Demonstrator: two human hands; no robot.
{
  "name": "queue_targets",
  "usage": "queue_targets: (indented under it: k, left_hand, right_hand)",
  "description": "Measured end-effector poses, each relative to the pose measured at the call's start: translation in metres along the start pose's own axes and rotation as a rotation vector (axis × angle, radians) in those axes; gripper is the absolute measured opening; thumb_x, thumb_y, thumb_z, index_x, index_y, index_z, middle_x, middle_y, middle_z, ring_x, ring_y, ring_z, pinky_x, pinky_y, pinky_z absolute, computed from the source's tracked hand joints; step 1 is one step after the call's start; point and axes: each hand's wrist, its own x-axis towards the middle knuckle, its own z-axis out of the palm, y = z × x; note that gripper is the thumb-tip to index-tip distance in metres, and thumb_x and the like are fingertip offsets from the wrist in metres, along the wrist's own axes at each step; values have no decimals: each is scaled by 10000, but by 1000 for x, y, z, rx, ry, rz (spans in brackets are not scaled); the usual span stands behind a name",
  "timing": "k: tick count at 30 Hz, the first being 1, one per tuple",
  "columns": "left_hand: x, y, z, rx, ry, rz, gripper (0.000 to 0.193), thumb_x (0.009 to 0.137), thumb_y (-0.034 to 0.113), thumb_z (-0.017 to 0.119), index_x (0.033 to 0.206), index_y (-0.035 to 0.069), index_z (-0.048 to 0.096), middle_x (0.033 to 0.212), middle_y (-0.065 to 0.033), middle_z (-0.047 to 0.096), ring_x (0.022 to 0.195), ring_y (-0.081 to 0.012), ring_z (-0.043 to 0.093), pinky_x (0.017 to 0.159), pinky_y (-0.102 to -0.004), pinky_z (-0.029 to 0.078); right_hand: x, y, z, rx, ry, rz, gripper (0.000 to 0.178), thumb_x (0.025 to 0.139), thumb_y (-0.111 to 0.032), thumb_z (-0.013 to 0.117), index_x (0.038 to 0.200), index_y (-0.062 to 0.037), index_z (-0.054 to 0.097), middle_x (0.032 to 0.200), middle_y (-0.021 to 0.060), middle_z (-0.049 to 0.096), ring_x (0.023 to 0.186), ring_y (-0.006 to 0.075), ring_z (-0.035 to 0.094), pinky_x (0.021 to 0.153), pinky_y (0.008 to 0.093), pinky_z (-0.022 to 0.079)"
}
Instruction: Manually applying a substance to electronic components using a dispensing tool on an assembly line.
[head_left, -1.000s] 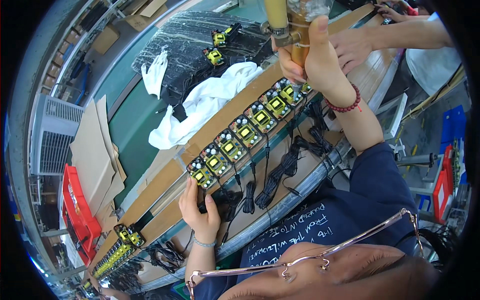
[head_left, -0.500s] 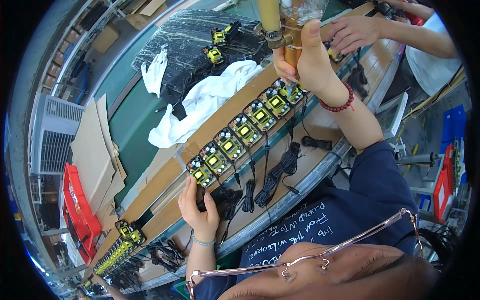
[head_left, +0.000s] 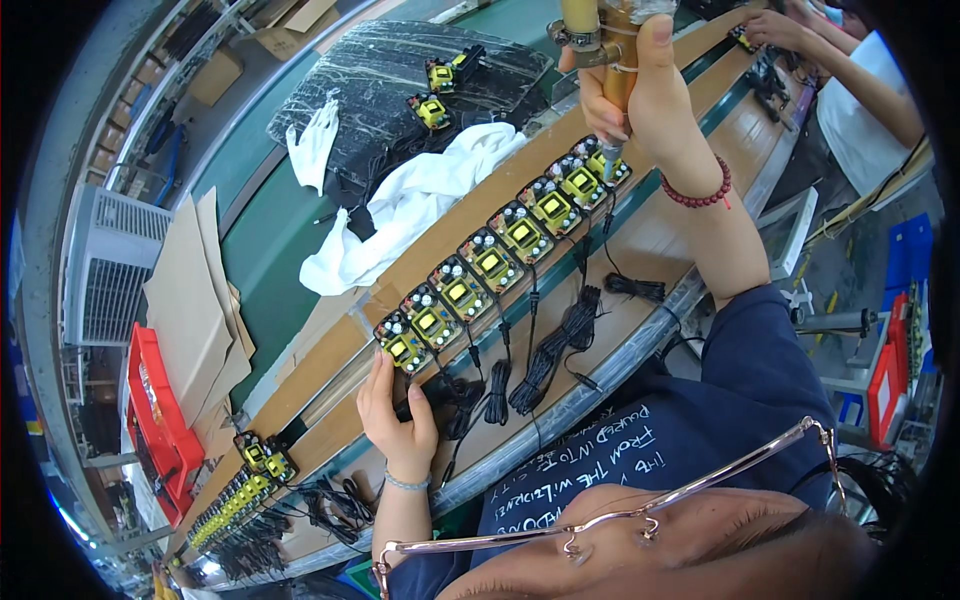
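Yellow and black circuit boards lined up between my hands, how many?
8 boards: one at your left hand, six following diagonally, one by your right hand, which may hide more.

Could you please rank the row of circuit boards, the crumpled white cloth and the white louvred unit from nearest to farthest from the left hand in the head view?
1. Row of circuit boards: its left end is at the fingertips of the left hand.
2. Crumpled white cloth: just beyond the row.
3. White louvred unit: far left, past the bench.

A white glove (head_left: 314, 146) lies near crumpled cloth (head_left: 405, 215), cardboard (head_left: 188, 300) beside a red bin (head_left: 178, 430).
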Motion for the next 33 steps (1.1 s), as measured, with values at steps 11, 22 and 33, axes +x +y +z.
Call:
queue_targets:
  k: [11,22,33]
  left_hand:
    - [-3,3,0,21,12,4,405,816,74,578,1206,-34,558,1207,-226,576,1079,-359,551,945,-405,399]
    - [-2,-2,5,-45,13,-33,440,822,28,559,1255,-32,516,1228,-215,558,1068,-357,543,937,-399,410]
    - [62,44,-39,114,-133,-150,306,823,107,615,1100,-21,606,771,-165,644,683,-304,616,669,-399,472]
  right_hand:
    - [3,38,-26,-164,-17,-62,824,839,-773,183,828,-10,496,479,-20,363,376,74,370,372,216,332]
    - [9,12,-18,-116,28,-66,630,889,-681,323,709,-92,454,454,0,439,365,68,435,344,208,337]
    - [24,-4,24,-95,-32,-122,746,818,-769,263,602,-75,433,412,5,391,327,83,387,336,229,340]
